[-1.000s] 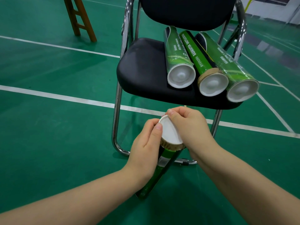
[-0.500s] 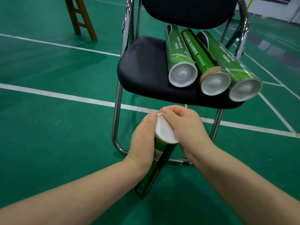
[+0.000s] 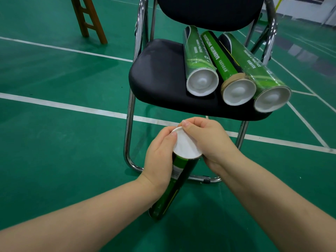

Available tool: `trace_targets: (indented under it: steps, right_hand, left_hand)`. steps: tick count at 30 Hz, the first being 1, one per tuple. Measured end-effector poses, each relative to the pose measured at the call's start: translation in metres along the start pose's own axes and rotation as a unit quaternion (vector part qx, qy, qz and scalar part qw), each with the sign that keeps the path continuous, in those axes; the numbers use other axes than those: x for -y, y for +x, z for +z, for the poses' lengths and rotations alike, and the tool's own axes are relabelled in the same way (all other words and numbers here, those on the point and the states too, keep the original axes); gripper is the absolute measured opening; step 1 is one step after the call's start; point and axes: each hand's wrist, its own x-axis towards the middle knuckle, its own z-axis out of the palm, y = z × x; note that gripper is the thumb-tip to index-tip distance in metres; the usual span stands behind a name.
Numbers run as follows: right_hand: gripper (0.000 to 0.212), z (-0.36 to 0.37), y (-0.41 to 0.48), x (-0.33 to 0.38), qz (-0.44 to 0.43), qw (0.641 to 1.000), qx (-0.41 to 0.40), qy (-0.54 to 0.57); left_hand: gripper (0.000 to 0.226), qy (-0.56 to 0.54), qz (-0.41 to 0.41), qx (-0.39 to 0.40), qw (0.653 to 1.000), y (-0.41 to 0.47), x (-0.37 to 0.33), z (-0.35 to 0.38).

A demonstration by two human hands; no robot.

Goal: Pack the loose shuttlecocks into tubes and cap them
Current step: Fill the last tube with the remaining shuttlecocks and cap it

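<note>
A dark green shuttlecock tube (image 3: 174, 186) stands tilted in front of me, its lower end near the floor. My left hand (image 3: 160, 159) grips its upper part, thumb against the rim. A white cap (image 3: 185, 146) sits on the tube's top end. My right hand (image 3: 209, 140) curls round the cap's far and right edge, fingertips on its upper rim. Three capped green tubes (image 3: 198, 57) (image 3: 223, 64) (image 3: 254, 68) lie side by side on the black chair seat (image 3: 160, 79). No loose shuttlecocks are in view.
The chair has chrome legs (image 3: 130, 124) and a floor bar right behind the held tube. A wooden ladder-like frame (image 3: 89, 19) stands at the back left. Green court floor with white lines (image 3: 63, 104) spreads all around.
The brown cardboard band under the cap, visible one second ago, is now covered: the cap sits lower on the tube. Both hands and the tube stayed in about the same place.
</note>
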Motion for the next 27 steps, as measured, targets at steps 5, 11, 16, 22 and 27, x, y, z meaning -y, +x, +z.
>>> trace_targets:
  steps: [5, 11, 16, 22, 27]
  right_hand:
    - [0.024, 0.002, 0.000, -0.006, -0.047, 0.998, -0.016, -0.032]
    - [0.018, 0.005, 0.001, -0.011, -0.074, 0.997, -0.026, -0.022]
    - [0.019, 0.006, 0.003, -0.013, -0.046, 0.998, -0.007, 0.030]
    - [0.011, 0.005, 0.009, -0.011, -0.013, 1.000, -0.002, 0.025]
    - [0.033, -0.001, 0.003, 0.003, 0.201, 0.975, 0.077, -0.060]
  left_hand:
    - [0.030, 0.018, 0.009, -0.016, 1.000, 0.001, 0.000, 0.001]
    - [0.030, 0.027, 0.027, -0.021, 0.999, 0.000, 0.000, 0.000]
    - [0.029, 0.018, 0.028, -0.022, 0.999, 0.002, -0.001, -0.001]
    - [0.030, 0.038, 0.015, -0.038, 0.998, 0.007, -0.005, 0.001]
    - [0.028, 0.149, -0.052, -0.033, 0.987, 0.004, -0.015, 0.003]
